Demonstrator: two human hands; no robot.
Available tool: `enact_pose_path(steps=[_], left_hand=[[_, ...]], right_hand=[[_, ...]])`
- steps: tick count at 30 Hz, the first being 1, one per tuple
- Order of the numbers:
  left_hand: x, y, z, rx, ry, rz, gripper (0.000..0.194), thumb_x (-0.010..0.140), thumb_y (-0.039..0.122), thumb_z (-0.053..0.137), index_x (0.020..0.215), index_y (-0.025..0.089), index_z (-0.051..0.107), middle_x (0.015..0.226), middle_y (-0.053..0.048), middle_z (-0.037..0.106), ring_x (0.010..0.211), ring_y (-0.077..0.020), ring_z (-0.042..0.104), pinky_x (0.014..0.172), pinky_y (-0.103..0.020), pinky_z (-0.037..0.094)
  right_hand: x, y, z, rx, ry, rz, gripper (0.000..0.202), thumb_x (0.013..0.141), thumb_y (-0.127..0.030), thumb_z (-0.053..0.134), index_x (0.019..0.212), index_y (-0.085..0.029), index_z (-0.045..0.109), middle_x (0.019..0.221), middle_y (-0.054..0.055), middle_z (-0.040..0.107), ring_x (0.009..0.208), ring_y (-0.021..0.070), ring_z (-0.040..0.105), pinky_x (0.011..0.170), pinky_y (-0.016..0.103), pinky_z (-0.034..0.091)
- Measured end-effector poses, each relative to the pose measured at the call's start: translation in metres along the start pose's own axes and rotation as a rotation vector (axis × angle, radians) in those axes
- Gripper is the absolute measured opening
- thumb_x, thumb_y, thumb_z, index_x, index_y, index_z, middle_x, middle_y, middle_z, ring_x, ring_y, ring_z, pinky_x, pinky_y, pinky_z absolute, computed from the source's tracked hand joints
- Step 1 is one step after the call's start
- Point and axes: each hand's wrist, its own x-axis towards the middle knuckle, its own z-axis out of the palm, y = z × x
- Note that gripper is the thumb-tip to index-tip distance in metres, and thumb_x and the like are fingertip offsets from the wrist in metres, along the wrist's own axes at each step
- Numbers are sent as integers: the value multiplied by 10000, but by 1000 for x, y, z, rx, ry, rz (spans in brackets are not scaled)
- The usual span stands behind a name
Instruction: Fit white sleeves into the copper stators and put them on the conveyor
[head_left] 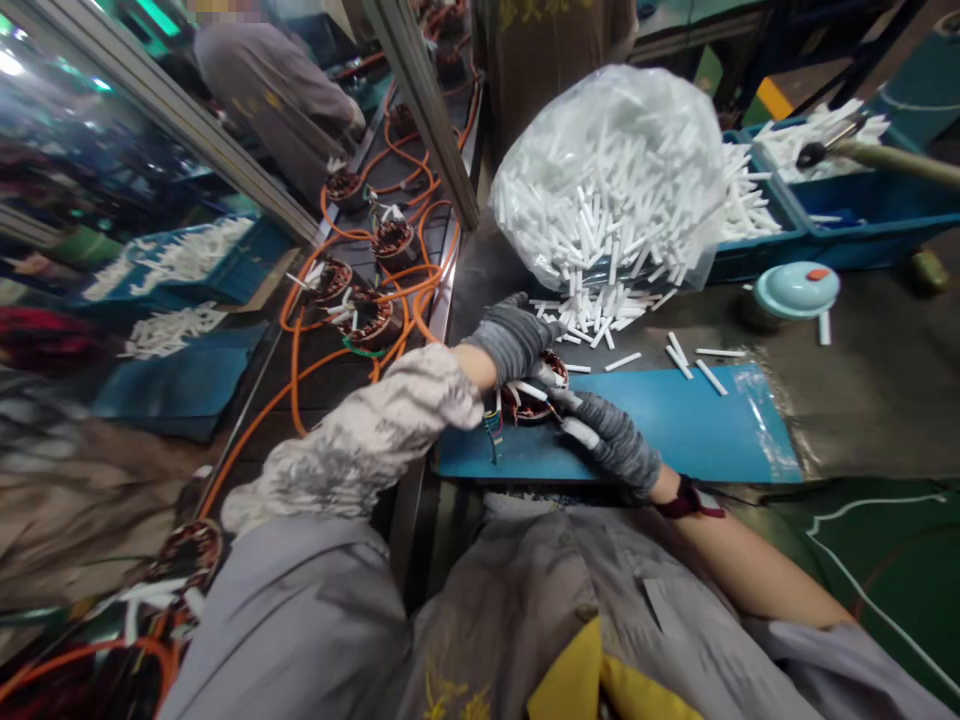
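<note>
A round copper-wound coil part with white sleeves and thin coloured wires lies on the blue mat. My left hand, in a grey glove, reaches over its far side, and its fingertips are partly hidden near the white sleeves. At the coil's right edge is my right hand, gloved in grey with white fingertips; its thumb and fingers close on something at the rim, too small to make out. Loose white tubes lie just beyond both hands.
A clear bag of white tubes stands behind the hands, with blue bins at the right. A lidded light-blue container sits nearby. Left, more coils and orange cords lie beside a metal post. Other people stand beyond.
</note>
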Motion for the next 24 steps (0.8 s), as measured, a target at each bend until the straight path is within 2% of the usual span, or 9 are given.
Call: enact_pose_path(steps=[1, 3, 6, 11, 16, 19, 22, 24], left_hand=[[-9, 5, 1, 19, 78, 4, 541, 935, 521, 689, 1375, 208, 659, 1227, -108, 751, 1188, -303, 661, 1207, -522, 326], [-29, 12, 8, -1, 194, 66, 386, 994, 467, 616, 1284, 235, 718, 1346, -98, 704, 1274, -301, 611, 1202, -519, 334], [-50, 14, 24, -79, 206, 141, 346, 1017, 419, 583, 1295, 267, 721, 1501, -76, 606, 1387, -305, 531, 1147, -467, 408], [-56, 9, 50, -111, 201, 119, 383, 1068, 389, 493, 1386, 262, 664, 1540, -68, 578, 1460, -289, 481, 1184, -471, 397], [-57, 12, 71, -66, 307, 118, 416, 1007, 445, 614, 1355, 228, 687, 1472, -117, 632, 1403, -320, 548, 1125, -496, 474], [-58, 12, 74, -99, 408, 114, 356, 999, 376, 640, 1307, 214, 717, 1423, -120, 666, 1370, -310, 583, 1137, -501, 484], [-60, 5, 67, -299, 467, 232, 379, 1003, 381, 626, 1321, 191, 706, 1396, -121, 676, 1323, -276, 619, 1147, -448, 495], [-60, -2, 64, -463, 467, 286, 387, 1001, 401, 615, 1306, 182, 710, 1405, -120, 663, 1314, -269, 623, 1162, -434, 487]], right_hand=[[2, 2, 3, 20, -17, 17, 418, 1044, -395, 554, 1452, -334, 623, 1397, 42, 711, 1270, 250, 671, 1127, 473, 521], [6, 5, 5, 78, -58, 52, 423, 1049, -409, 542, 1460, -341, 615, 1428, 32, 694, 1309, 252, 650, 1161, 490, 491], [15, 7, 4, 198, -87, 65, 434, 1048, -456, 537, 1454, -330, 622, 1459, 26, 671, 1344, 246, 627, 1196, 489, 455], [36, 5, 1, 219, -135, 73, 376, 1050, -489, 528, 1308, -306, 729, 1350, 24, 739, 1261, 237, 674, 1186, 478, 459], [53, 0, -7, 226, -244, 76, 425, 1041, -490, 538, 1376, -275, 689, 1332, 32, 749, 1258, 250, 671, 1185, 484, 455], [58, -3, -13, 212, -284, 66, 433, 1024, -501, 562, 1351, -259, 712, 1324, 40, 753, 1259, 260, 671, 1190, 461, 453], [59, -5, -18, 239, -324, 54, 417, 1017, -513, 573, 1314, -271, 736, 1313, 35, 757, 1267, 264, 664, 1186, 470, 455], [57, -5, -20, 274, -348, 67, 417, 1015, -523, 574, 1296, -267, 746, 1274, 40, 771, 1238, 267, 675, 1167, 484, 470]])
